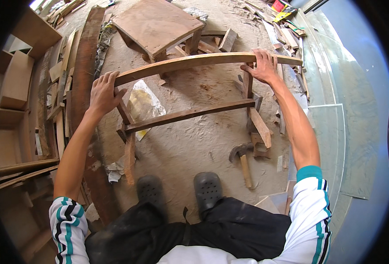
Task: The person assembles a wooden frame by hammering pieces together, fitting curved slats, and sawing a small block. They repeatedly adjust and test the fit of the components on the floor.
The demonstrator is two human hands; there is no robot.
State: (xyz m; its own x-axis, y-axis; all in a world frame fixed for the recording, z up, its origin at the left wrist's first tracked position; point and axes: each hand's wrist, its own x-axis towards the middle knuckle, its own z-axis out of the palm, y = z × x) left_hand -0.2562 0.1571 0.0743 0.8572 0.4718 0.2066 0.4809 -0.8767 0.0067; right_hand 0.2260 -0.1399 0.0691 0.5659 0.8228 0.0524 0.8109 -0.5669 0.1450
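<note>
A wooden frame (190, 115) stands on the floor in front of my feet, with a long top rail (177, 66), a lower crossbar and short legs at both sides. My left hand (104, 93) is closed over the rail's left end, thumb on the near side. Toward the other end, my right hand (264, 67) grips the same rail above the right upright, fingers over the top. The rail's right tip sticks out past that hand. A hammer (244, 165) with a wooden handle lies on the floor, right of my shoes.
Beyond the rail stands a low wooden table (159, 24). Wood offcuts lie along both sides, with a long dark plank (85, 57) on the left. Wooden shelving (9, 116) is at the far left. Glass sheets (324, 145) are at the right. A stained sheet (144, 103) lies under the frame.
</note>
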